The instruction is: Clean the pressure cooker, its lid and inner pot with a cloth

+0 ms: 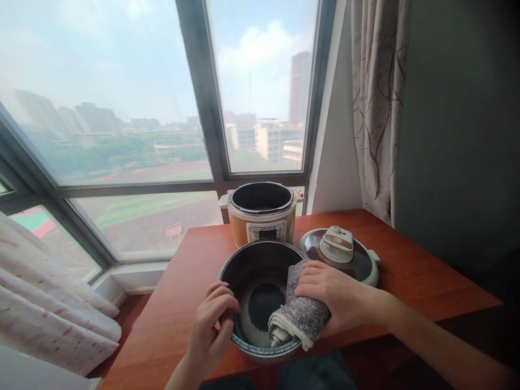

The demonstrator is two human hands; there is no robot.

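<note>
A dark inner pot point(248, 303) with a speckled rim stands near the front edge of the wooden table. On its left side, my left hand point(215, 319) grips the rim, fingers curled over the edge. My right hand point(331, 295) is closed around a folded grey cloth point(303, 311) with a whitish underside. The cloth lies over the pot's right rim and partly hangs inside. The pot's floor shows a dark centre with a paler ring; the cloth hides part of the right wall.
Behind the pot stands the orange and white electric pressure cooker body point(239, 225). Its lid point(337, 249) lies to the right, handle up, close to my right hand. The wooden table point(422, 265) reaches back toward the windows; curtains point(377, 97) hang beside them.
</note>
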